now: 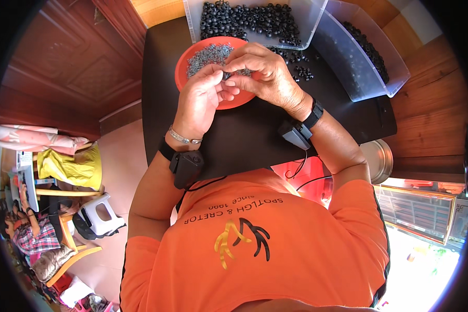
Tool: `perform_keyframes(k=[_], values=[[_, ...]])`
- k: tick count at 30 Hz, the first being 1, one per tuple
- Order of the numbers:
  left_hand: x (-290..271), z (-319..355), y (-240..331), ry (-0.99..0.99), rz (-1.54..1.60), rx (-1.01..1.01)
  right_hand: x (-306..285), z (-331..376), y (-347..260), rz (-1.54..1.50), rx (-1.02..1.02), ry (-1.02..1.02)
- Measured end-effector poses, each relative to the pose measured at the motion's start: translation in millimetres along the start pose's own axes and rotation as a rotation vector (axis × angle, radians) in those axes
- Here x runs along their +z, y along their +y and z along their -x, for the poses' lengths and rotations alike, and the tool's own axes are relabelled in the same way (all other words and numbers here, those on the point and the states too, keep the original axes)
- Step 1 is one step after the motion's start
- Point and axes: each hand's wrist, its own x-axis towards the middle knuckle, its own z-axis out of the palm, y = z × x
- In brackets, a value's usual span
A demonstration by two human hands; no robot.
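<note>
a round orange-red plastic dish (181,73), smooth and shallow-rimmed, sits on a matte dark table (234,140), holding a heap of tiny shiny grey pieces (208,56). over the dish both hands meet: the left hand (204,96), palm turned partly up, has its fingertips pinched narrow on a small dark piece (226,76), and the right hand (265,73) closes thumb and forefinger on the same piece from the other side. that piece lies over the dish, mostly covered by the fingers, so its exact shape is hard to make out. beyond the dish stands a translucent plastic bin (317,25) of glossy, rounded black beads (244,21), cut off by the upper edge. right of the dish a second translucent bin (343,78) stands askew, its cloudy wall blurring the beads behind it. loose black beads (304,73) lie just right of the dish, partly behind the right hand. the hands also hide much of the dish's middle and right rim.
</note>
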Motion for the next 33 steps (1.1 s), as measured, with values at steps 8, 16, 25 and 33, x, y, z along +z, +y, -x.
perform_keyframes(k=[8, 16, 25, 33], values=[[-1.6, -1.0, 2.9, -0.048, -0.067, -0.013, -7.2, -3.3, -1.1, -0.007, -0.044, -0.034], [4.1, 0.1, 6.3, -0.018, -0.117, 0.017, -4.9, -1.7, 0.6, -0.291, 0.096, -0.026], [9.7, 3.8, 6.9, -0.004, -0.313, 0.031, -9.4, 0.8, 6.0, -0.618, 0.234, -0.110], [-5.5, 3.6, 6.3, 0.093, -0.277, 0.073, -22.5, -3.8, 6.8, 0.039, 0.044, 0.103]])
